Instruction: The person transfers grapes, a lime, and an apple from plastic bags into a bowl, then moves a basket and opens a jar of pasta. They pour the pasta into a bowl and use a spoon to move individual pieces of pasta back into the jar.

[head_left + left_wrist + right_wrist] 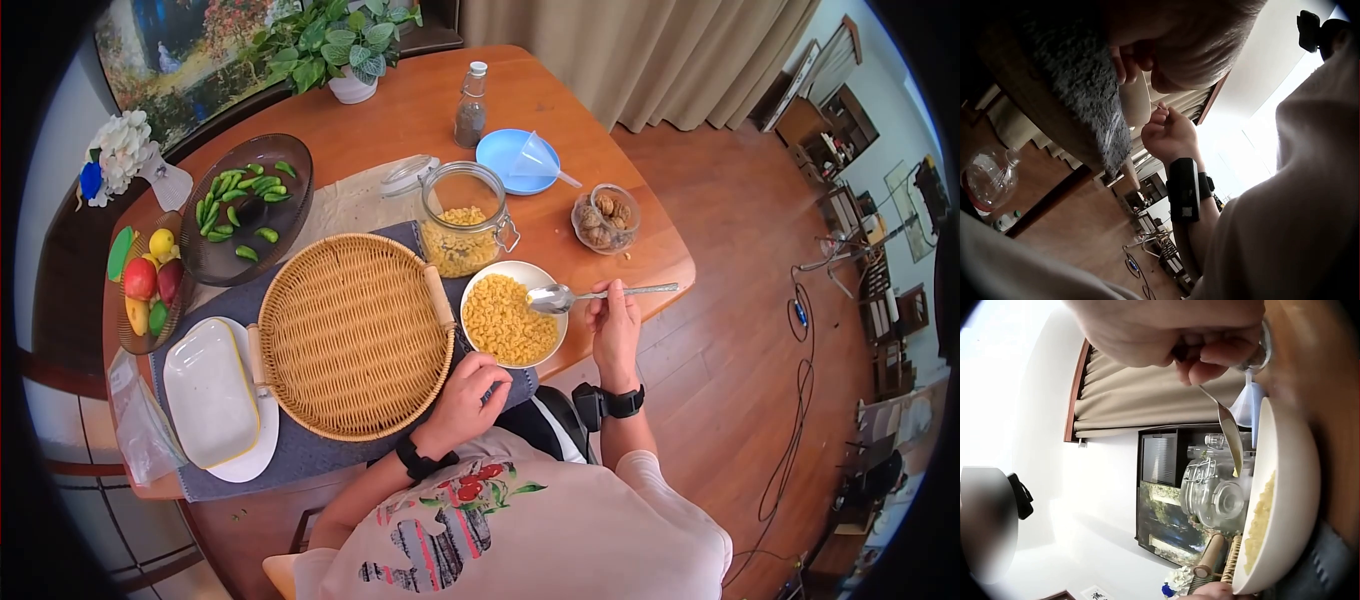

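Observation:
A metal spoon (550, 298) is pinched by its handle in the right hand (615, 335), its bowl over the right side of a white bowl (556, 342) of yellow pasta (505, 320). In the right wrist view, the spoon (1230, 434) hangs tilted beside the white bowl (1297, 469), below the right hand (1179, 331). My left hand (465, 400) lies at the bowl's near left edge, fingers loosely bent, holding nothing visible; whether it touches the rim cannot be told. Behind the bowl stands an open glass jar (460, 240) partly filled with yellow pasta.
Left of the bowl lies a round wicker tray (355, 335) with wooden handles. Behind are a blue plate (505, 150) with a funnel (540, 155), a bottle (470, 110) and walnuts in a container (605, 220). White dishes (210, 390) and a plate of green peppers (290, 220) sit farther left.

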Demonstrator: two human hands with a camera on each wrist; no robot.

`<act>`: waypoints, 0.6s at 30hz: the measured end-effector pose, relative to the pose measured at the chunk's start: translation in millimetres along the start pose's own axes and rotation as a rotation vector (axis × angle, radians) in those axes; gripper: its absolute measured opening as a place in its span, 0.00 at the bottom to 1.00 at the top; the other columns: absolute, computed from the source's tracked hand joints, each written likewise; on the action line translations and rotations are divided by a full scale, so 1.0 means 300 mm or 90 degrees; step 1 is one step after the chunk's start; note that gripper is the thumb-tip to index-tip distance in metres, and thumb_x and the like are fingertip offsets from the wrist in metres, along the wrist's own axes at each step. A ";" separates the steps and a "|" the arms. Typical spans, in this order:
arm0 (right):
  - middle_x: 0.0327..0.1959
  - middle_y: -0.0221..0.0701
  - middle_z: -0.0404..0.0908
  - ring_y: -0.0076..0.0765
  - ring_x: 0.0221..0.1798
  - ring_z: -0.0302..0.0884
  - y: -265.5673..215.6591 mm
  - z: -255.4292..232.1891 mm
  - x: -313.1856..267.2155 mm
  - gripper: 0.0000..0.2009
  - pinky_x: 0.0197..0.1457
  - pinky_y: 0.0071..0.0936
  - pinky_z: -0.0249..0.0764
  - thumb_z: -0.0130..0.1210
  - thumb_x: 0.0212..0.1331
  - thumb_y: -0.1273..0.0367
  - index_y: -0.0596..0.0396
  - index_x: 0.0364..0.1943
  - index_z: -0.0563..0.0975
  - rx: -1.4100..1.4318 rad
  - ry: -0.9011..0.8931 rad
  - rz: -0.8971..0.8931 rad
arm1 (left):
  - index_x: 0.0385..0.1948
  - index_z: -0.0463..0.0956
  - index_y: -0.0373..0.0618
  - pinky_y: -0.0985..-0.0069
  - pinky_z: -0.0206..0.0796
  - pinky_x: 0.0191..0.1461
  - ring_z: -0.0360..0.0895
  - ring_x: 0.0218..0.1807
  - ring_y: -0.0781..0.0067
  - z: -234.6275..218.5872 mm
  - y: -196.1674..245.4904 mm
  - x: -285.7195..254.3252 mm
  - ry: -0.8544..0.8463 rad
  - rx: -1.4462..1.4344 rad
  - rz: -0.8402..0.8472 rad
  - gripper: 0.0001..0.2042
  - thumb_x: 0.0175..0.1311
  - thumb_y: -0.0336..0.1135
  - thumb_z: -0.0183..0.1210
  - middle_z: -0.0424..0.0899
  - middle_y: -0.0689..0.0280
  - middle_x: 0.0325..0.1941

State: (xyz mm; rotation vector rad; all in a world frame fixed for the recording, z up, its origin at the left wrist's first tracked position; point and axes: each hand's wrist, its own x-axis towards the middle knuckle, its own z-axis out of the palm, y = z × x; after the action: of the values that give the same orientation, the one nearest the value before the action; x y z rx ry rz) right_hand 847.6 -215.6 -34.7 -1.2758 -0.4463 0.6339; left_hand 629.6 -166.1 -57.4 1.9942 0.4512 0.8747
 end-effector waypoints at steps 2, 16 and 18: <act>0.16 0.22 0.66 0.16 0.17 0.62 -0.024 0.016 0.012 0.14 0.18 0.12 0.54 0.41 0.65 0.59 0.53 0.30 0.72 0.030 -0.002 -0.006 | 0.28 0.71 0.38 0.72 0.64 0.40 0.70 0.36 0.60 0.000 -0.001 -0.001 0.002 0.000 0.004 0.04 0.50 0.24 0.56 0.69 0.59 0.32; 0.23 0.23 0.70 0.13 0.23 0.64 -0.177 0.293 0.051 0.12 0.24 0.11 0.61 0.41 0.65 0.65 0.59 0.40 0.74 -0.129 -0.126 -0.304 | 0.29 0.72 0.38 0.73 0.65 0.40 0.70 0.36 0.61 -0.003 -0.010 -0.001 0.009 -0.015 0.024 0.05 0.49 0.23 0.56 0.69 0.58 0.34; 0.22 0.22 0.69 0.13 0.22 0.64 -0.161 0.237 0.039 0.13 0.23 0.11 0.60 0.40 0.65 0.64 0.58 0.39 0.74 -0.116 -0.114 -0.299 | 0.29 0.71 0.39 0.71 0.65 0.41 0.70 0.37 0.59 -0.001 -0.006 -0.002 0.008 -0.017 0.021 0.05 0.50 0.23 0.56 0.70 0.58 0.33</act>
State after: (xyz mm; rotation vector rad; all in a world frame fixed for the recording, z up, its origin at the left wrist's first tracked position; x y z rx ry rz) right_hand 820.6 -163.4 28.8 -1.2301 -0.9373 0.3133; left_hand 628.9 -165.3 -58.9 1.9775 0.4132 0.9099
